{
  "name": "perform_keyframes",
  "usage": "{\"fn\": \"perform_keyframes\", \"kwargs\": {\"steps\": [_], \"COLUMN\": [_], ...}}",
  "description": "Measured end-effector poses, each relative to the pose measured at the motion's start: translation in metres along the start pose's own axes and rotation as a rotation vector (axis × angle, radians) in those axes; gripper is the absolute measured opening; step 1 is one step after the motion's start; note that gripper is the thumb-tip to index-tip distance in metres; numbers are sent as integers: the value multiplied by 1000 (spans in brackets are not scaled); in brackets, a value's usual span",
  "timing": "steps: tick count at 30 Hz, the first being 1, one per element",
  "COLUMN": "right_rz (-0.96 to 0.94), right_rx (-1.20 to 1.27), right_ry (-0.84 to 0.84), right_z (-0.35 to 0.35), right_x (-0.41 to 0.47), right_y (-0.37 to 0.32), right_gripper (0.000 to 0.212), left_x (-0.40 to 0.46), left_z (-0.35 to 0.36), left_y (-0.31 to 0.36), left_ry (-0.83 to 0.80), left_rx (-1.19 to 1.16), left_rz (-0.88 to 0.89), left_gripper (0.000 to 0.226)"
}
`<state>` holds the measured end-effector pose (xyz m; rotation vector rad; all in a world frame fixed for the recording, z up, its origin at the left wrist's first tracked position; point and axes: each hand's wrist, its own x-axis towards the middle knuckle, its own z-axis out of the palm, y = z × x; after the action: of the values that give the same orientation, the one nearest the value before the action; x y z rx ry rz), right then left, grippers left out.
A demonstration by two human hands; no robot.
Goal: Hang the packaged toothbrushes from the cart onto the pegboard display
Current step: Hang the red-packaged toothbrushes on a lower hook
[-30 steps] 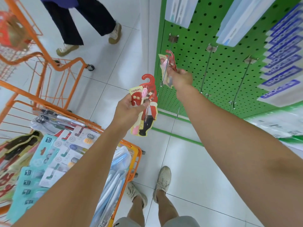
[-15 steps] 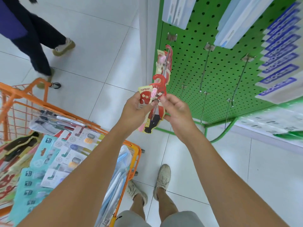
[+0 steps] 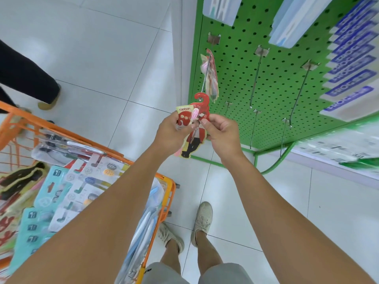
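Both hands meet on a red-hooked toothbrush pack (image 3: 193, 138) in front of the green pegboard (image 3: 272, 83). My left hand (image 3: 173, 132) grips the pack's upper left side. My right hand (image 3: 220, 133) pinches its right edge just below the red hook. One pack of the same kind (image 3: 211, 76) hangs on the leftmost peg. The orange cart (image 3: 166, 191) at lower left holds several more packaged toothbrushes (image 3: 67, 193).
Several bare metal pegs (image 3: 256, 78) stick out of the board to the right of the hung pack. Blue-and-white boxed goods (image 3: 350, 64) fill the upper right. Another person's legs (image 3: 26, 78) stand at far left. My feet (image 3: 203, 218) are on white tile.
My right hand left a pack hanging on the leftmost peg, drew back and took hold of the pack held by my left hand. The other person walked left.
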<state>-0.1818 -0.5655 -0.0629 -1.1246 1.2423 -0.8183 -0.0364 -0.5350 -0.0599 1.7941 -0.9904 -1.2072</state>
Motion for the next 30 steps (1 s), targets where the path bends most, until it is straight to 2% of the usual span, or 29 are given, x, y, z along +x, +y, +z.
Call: {"fn": "perform_keyframes", "kwargs": {"steps": [3,6,11,13,20,26,28,30], "right_rz": [21,1,-91,-107,-128,-28,21,106], "right_rx": [-9,-107,-247,-264,-233,-113,-58,-60], "right_ry": [24,67,119,181,434,539,553,556], "right_z": [-1,1,8,11,14,23,24,23], "right_x": [3,25,78,97,131,138,129,111], "right_y": [6,7,-8,-10,-23,-34,-37,-32], "right_gripper": [18,12,16,14,11,6,13,28], "left_x": [2,7,21,28,37,33,31,26], "left_z": [2,1,-8,-10,-15,-17,-20,-23], "left_y": [-5,-5,6,7,5,0,-2,-7], "left_ry": [-13,45,100,103,115,132,137,141], "left_rx": [21,49,54,38,-9,-20,-17,-11], "left_rz": [-24,-25,-31,-46,-65,-61,-63,-71], "left_gripper": [28,25,48,51,40,35,36,35]}}
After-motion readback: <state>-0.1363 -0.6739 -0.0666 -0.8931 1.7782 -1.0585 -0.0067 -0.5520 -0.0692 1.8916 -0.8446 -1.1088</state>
